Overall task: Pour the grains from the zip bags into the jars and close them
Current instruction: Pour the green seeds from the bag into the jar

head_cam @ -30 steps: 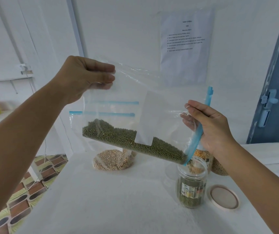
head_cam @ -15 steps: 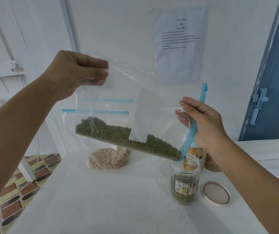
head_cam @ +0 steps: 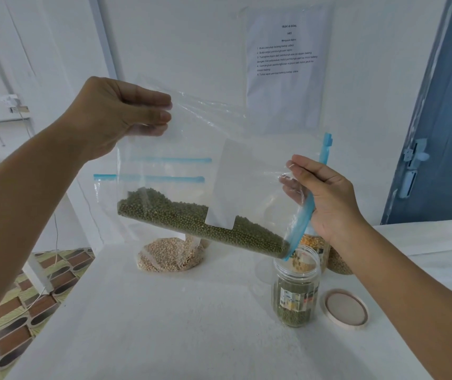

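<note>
Two risks stand out. The clear plastic jar [head_cam: 295,289], part-filled with green grains, stands open near the table's [head_cam: 164,325] front right, its round beige lid [head_cam: 345,308] flat beside it. Above its mouth hangs the low corner of the transparent zip bag of green mung beans [head_cam: 203,218]. That mouth is narrow; if the blue zip edge gapes wide or drifts sideways, beans would likely scatter. The bag's long axis slopes down to the right, opening toward the jar. The right hand [head_cam: 326,198] pinches the zip edge; the left hand [head_cam: 118,113] grips the raised far corner. Behind sits a clear bag of pale grains [head_cam: 170,256].
</note>
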Tool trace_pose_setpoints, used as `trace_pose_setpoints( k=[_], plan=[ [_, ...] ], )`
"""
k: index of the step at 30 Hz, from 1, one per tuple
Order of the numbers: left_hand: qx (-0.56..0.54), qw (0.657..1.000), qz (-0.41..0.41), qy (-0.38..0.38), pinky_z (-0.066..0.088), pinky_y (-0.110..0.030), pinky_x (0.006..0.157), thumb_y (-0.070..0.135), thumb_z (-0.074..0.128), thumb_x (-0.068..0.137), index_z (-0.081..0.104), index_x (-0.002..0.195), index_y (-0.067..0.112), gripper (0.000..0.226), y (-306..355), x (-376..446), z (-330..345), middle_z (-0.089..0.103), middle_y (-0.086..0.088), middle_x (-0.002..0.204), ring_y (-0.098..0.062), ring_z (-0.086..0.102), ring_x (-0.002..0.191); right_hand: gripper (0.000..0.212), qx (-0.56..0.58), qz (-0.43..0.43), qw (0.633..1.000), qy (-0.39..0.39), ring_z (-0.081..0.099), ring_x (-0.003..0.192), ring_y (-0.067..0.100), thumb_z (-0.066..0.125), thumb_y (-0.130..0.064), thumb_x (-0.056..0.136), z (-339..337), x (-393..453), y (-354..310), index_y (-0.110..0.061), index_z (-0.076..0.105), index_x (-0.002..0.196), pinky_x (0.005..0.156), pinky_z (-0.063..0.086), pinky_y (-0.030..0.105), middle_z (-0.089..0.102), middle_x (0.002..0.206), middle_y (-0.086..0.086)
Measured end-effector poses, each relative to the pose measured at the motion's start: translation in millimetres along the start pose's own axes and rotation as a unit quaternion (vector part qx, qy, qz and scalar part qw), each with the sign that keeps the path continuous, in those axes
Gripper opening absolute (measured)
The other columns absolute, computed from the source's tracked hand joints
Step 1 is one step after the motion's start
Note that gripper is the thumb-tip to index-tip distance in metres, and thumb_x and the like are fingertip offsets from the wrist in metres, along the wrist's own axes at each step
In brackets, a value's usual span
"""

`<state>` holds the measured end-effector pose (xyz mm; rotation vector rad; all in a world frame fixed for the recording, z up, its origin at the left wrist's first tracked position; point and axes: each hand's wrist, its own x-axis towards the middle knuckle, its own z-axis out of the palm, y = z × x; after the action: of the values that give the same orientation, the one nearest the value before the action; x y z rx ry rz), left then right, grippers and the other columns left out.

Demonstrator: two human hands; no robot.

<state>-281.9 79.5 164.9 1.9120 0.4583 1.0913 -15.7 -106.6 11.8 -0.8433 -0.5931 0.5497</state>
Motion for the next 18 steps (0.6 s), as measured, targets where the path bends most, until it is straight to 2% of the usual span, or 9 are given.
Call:
trace_pose_setpoints(
  k=[18],
  plan=[
    [0.002,1.000,0.003,-0.008,0.064,-0.037,0.086,0.002,0.084,0.071,0.077,0.105,0.002,0.034,1.3,3.9,1.8,0.079,-0.014,0.103,-0.029,0.076,0.092,0.023,0.007,0.002,1.000,0.007,0.078,0.089,0.026,0.075,-0.002,0.089,-0.9,-3.1,0.7,-0.009,0.077,0.111,0.077,0.062,0.030,0.079,0.105,0.008]
  ],
)
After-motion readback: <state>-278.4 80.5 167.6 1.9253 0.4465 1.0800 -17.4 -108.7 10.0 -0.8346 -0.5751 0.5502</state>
